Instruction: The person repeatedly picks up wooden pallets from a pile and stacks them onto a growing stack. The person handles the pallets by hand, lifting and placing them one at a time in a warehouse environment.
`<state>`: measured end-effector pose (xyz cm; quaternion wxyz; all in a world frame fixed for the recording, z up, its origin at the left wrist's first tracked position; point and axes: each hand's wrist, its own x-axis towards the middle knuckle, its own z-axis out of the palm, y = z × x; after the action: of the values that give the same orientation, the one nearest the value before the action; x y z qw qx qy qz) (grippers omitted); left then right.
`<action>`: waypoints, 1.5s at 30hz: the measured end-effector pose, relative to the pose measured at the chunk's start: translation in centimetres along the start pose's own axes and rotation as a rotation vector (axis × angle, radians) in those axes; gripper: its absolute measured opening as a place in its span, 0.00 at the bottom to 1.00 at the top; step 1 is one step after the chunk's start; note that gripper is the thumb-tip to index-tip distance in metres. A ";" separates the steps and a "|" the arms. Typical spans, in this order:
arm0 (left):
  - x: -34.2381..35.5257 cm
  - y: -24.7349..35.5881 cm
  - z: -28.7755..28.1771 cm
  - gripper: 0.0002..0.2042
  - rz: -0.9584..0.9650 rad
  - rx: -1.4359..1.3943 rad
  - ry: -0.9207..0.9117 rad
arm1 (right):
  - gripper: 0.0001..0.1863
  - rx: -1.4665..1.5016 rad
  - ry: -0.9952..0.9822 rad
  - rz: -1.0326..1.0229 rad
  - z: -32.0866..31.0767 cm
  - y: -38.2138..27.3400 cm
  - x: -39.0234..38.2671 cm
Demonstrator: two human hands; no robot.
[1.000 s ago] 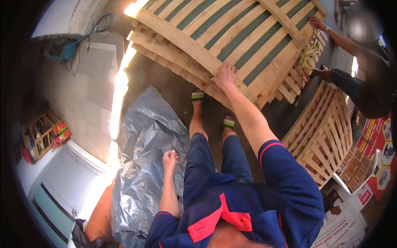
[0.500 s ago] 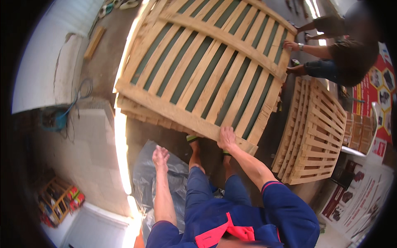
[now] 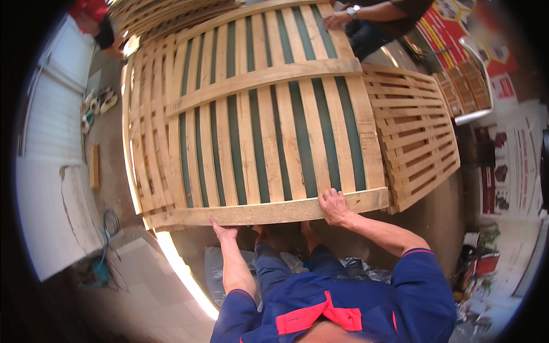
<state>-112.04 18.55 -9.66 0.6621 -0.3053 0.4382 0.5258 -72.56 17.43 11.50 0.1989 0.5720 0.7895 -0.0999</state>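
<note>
In front of me lies a large slatted wooden panel (image 3: 246, 123), with a dark green surface showing between its slats. My left hand (image 3: 225, 231) grips the panel's near edge board from below, near its left part; the thumb shows against the board and the other fingers are hidden underneath. My right hand (image 3: 336, 207) is closed over the same board farther right, its fingers curled on the upper face. At the far right corner, a co-worker's hand (image 3: 338, 19) with a wristwatch touches the panel.
More slatted panels (image 3: 150, 126) lie along the left side, and a leaning stack of panels (image 3: 414, 126) stands to the right. Another person's red sleeve (image 3: 88, 14) shows at far left. Grey plastic sheeting (image 3: 216, 268) lies by my legs. A blue cable (image 3: 108, 226) hangs near the left wall.
My left hand has moved from free air onto the panel's near edge. The panel now lies squarer to me, and my right hand stays on its board. The co-worker has shifted too.
</note>
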 end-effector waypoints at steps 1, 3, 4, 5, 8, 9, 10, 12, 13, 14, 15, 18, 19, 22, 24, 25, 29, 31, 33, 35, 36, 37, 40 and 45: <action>0.4 -0.8 0.3 0.44 0.048 0.127 0.120 | 0.34 -0.021 0.016 0.004 -0.7 0.1 -0.2; 1.2 -1.9 1.1 0.43 0.087 0.146 0.104 | 0.35 -0.051 0.043 -0.006 -2.0 0.4 -0.3; 1.6 -2.5 1.5 0.43 0.114 0.163 0.119 | 0.36 -0.056 0.054 -0.009 -2.7 0.7 -0.5; 2.0 -2.9 2.2 0.41 0.177 0.153 0.083 | 0.36 -0.041 0.153 -0.053 -3.6 1.1 -0.7; 2.1 -5.1 4.2 0.40 0.137 0.259 0.048 | 0.38 -0.118 0.106 0.093 -6.9 3.8 -2.7; 1.7 -6.3 4.9 0.38 0.118 0.216 0.076 | 0.38 -0.058 0.074 0.104 -8.2 4.8 -3.8; 1.2 -7.2 5.7 0.37 0.146 0.234 0.005 | 0.37 -0.081 0.245 0.111 -9.4 5.6 -4.6; -0.2 -9.7 7.7 0.36 0.097 0.210 0.011 | 0.35 -0.144 0.442 0.192 -11.5 6.8 -6.5; -1.2 -11.0 8.8 0.36 0.116 0.198 -0.016 | 0.34 -0.070 0.616 0.189 -12.1 7.2 -7.7; -2.0 -11.9 10.1 0.35 0.090 0.178 0.003 | 0.32 0.022 0.707 0.198 -12.4 7.3 -8.8; -2.9 -12.4 11.4 0.35 0.048 0.147 0.026 | 0.30 0.116 0.706 0.208 -12.2 6.9 -9.6; -5.1 -15.4 15.0 0.36 -0.046 0.143 0.032 | 0.24 0.478 0.915 0.082 -9.3 5.9 -12.2; -5.6 -16.1 16.0 0.37 -0.069 0.146 0.015 | 0.21 0.582 0.857 0.103 -7.7 4.9 -12.1; -7.0 -18.9 17.6 0.39 -0.109 0.182 -0.022 | 0.38 1.032 0.254 0.413 -2.3 1.6 -8.9; -7.8 -20.4 18.1 0.40 -0.182 0.149 0.055 | 0.49 1.113 0.156 0.355 1.1 -1.5 -5.7; -8.2 -21.1 18.2 0.39 -0.180 0.175 0.115 | 0.52 1.164 0.164 0.296 2.4 -2.7 -3.3; -9.8 -22.3 19.7 0.35 -0.165 0.238 -0.070 | 0.55 1.408 0.445 0.235 5.5 -6.4 3.6; -10.7 -22.3 20.6 0.34 -0.103 0.182 0.008 | 0.54 1.424 0.393 0.330 6.1 -7.2 5.1; -11.5 -22.3 21.2 0.33 -0.009 0.141 0.036 | 0.53 1.393 0.304 0.357 6.4 -7.3 5.7; -12.3 -22.5 21.4 0.33 -0.091 0.118 0.043 | 0.54 1.349 0.404 0.276 6.6 -6.9 6.1; -12.6 -22.8 21.4 0.33 -0.169 0.107 0.031 | 0.54 1.305 0.387 0.264 6.7 -6.4 6.3; -12.9 -22.8 21.1 0.32 -0.151 0.085 0.021 | 0.53 1.347 0.387 0.343 6.9 -6.4 6.4; -13.1 -23.6 20.4 0.31 -0.191 0.019 -0.023 | 0.45 1.243 0.479 0.173 7.4 -6.1 6.3; -14.2 -25.9 17.6 0.25 -0.174 -0.034 -0.100 | 0.37 1.445 0.362 0.273 8.0 -7.4 2.1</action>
<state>-83.43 20.97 9.20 0.7209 -0.3271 0.3674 0.4882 -78.53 13.78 2.91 -0.3475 0.6603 0.4701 -0.4715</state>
